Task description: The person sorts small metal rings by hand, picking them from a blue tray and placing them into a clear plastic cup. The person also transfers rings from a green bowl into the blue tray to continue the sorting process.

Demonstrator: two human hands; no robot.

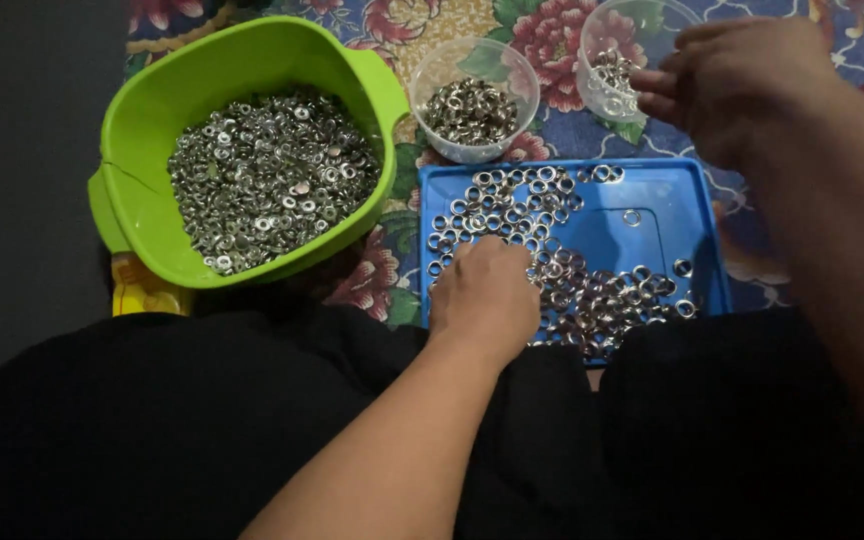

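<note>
My left hand (485, 290) rests knuckles-up on the blue tray (697, 225), fingers curled down into the spread of small silver metal rings (592, 295); whether I've pinched any I cannot tell. The tray sits just beyond my black-clad knees (252, 420) on a flowered cloth (552, 40). To its left stands a green tub (152, 110) heaped with the same rings. Beyond the tray are two clear plastic cups: the nearer cup (472, 100) is part-filled with rings, and my right hand (732, 85) hovers at the farther cup (617, 60), fingers loosely bent, its hold hidden from me.
</note>
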